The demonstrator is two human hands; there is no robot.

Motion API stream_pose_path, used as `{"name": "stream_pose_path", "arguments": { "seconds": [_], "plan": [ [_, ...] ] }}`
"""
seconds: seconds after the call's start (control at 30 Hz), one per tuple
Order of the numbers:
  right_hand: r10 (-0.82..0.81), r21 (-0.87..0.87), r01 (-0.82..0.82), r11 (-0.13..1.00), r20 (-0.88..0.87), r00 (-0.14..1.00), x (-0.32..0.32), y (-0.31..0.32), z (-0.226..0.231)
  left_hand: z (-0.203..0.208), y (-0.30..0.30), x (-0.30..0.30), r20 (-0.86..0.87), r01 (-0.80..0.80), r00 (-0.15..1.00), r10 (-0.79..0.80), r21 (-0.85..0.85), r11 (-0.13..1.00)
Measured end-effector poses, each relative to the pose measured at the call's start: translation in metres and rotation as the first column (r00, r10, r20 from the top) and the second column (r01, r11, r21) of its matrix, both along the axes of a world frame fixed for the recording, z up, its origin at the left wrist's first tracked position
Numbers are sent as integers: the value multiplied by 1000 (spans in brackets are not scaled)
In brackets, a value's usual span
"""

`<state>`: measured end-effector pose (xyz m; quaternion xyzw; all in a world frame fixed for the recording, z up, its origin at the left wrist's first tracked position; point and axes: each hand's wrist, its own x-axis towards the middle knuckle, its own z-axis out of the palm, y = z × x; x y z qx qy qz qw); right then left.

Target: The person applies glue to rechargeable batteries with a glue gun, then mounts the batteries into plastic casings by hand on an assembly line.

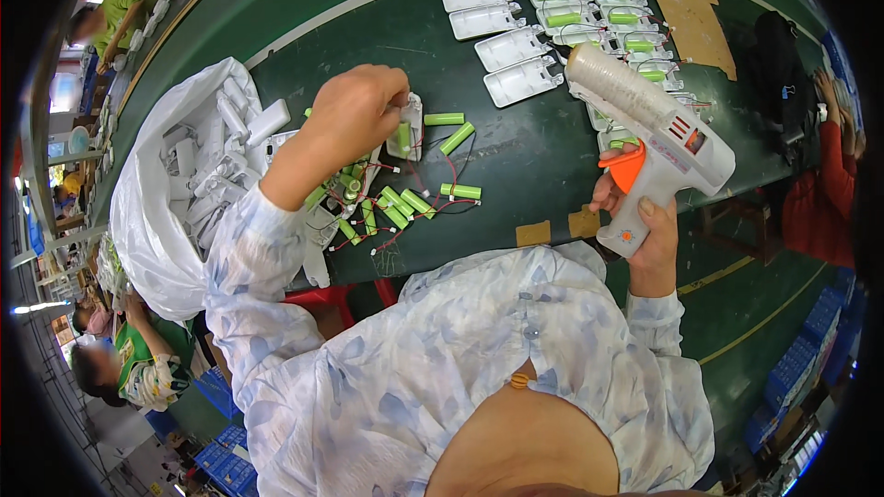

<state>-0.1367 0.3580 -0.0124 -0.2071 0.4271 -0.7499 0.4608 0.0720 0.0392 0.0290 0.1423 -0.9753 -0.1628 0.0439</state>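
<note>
My right hand point(656, 239) grips a white glue gun point(677, 143) with an orange trigger, its dark nozzle pointing up and left over the table. The gun's barrel looks wrapped in clear film. My left hand point(364, 106) is closed, its fingers curled down above a white plastic casing point(414, 143) that has a green battery cell point(403, 136) in it. What the left fingertips pinch, if anything, is hidden. Loose green cells with thin wires and small white connectors, among them one cell point(458, 137), lie in a heap beside and below the left hand.
A white plastic bag point(152, 212) full of white casings stands at the left. Several bare white casings point(523, 78) lie at the far middle, beside rows of casings with green cells point(562, 16). Cardboard point(691, 23) lies behind. Other people sit to both sides.
</note>
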Motion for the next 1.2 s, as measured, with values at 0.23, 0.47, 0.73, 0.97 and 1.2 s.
{"name": "stream_pose_path", "arguments": {
  "seconds": [0.23, 0.47, 0.73, 0.97, 1.2],
  "plan": [
    [-5, 0, 5, 1000, -15, 1000, -2, -2, 1, 21, 10, -5, -239, 101, 947, -216, -416, 904],
    [-47, -3, 47, 999, -28, 998, -10, 6, -1, 23, 28, -57, -191, 348, 897, -398, -250, 904],
    [-103, 1, 103, 995, -40, 994, -18, 16, 0, -17, 62, -133, 36, 548, 836, -548, -1, 836],
    [-63, 33, 64, 997, -41, 997, -23, 17, 12, -4, 23, -102, -150, 309, 930, -334, -172, 935],
    [41, 81, -31, 996, -122, 992, -18, -12, 40, -29, 22, -46, 197, 252, 955, -220, -150, 956]
  ]
}}
